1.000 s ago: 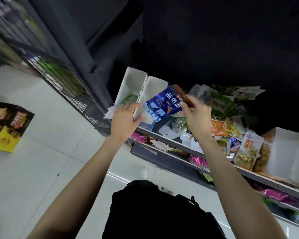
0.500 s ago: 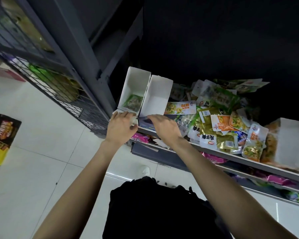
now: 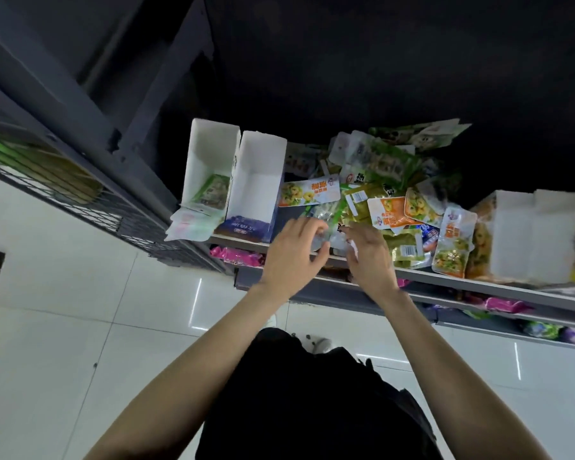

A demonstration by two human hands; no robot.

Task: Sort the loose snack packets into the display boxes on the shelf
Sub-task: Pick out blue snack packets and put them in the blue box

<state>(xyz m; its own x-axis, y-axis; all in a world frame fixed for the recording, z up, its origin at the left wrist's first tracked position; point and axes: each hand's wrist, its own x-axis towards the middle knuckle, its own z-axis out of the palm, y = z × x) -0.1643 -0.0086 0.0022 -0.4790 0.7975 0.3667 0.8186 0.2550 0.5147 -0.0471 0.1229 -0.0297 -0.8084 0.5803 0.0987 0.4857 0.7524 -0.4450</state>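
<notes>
Two white display boxes stand at the shelf's left end. The left box holds a green packet. The blue-fronted box beside it shows only its white inside. Loose snack packets in green, orange and yellow are heaped in the middle of the shelf. At the heap's front left edge lies a clear packet. My left hand curls its fingers and thumb around this packet. My right hand is just to its right, fingers fairly straight and blurred, touching the same spot.
More white display boxes stand at the shelf's right end. The shelf's front edge runs below my hands, with pink packets on the lower shelf. A wire rack and a dark upright post are to the left, over white floor tiles.
The blue packet I held a second ago has left my hands. Both hands moved right from the two left boxes to the front of the loose heap, and my left hand closed on a clear packet.
</notes>
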